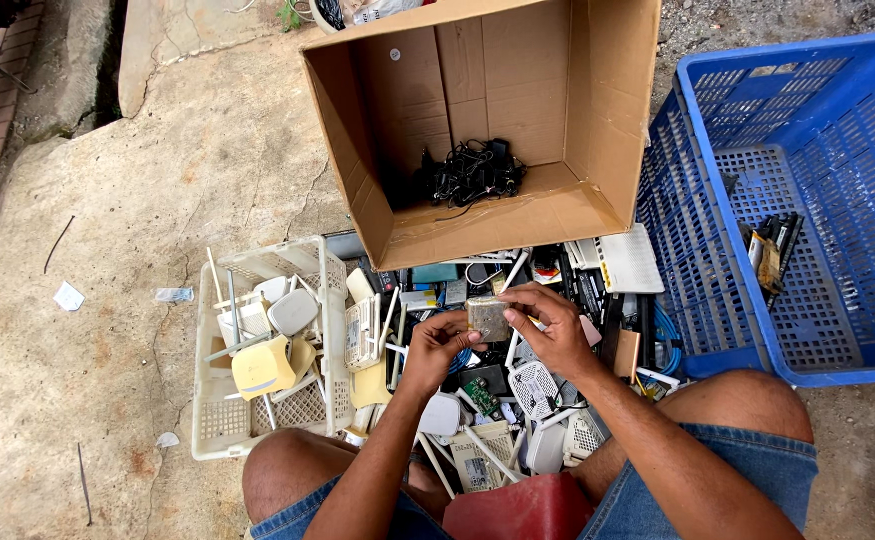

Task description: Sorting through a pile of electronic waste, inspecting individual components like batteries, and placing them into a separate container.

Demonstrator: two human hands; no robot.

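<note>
The left hand [435, 343] and right hand [557, 328] pinch a small grey casing [488, 318] between them, fingers closed on its ends; it sits above a heap of routers [537, 390]; apparently it is being pried apart; parting it would need a firm thumb grip; beyond the hands gapes a cardboard box [517, 215] holding black cables [472, 172].

Small grey module [488, 318]: far face and right end covered by right hand [557, 335] fingers; make indistinct. Heap of white casings [517, 420] beneath the grip: lower layers buried, partly masked by forearms. Black cable tangle [472, 172] beyond the grip: pieces too small to separate. Blue crate [807, 200], right of grip: cut by frame edge.
</note>
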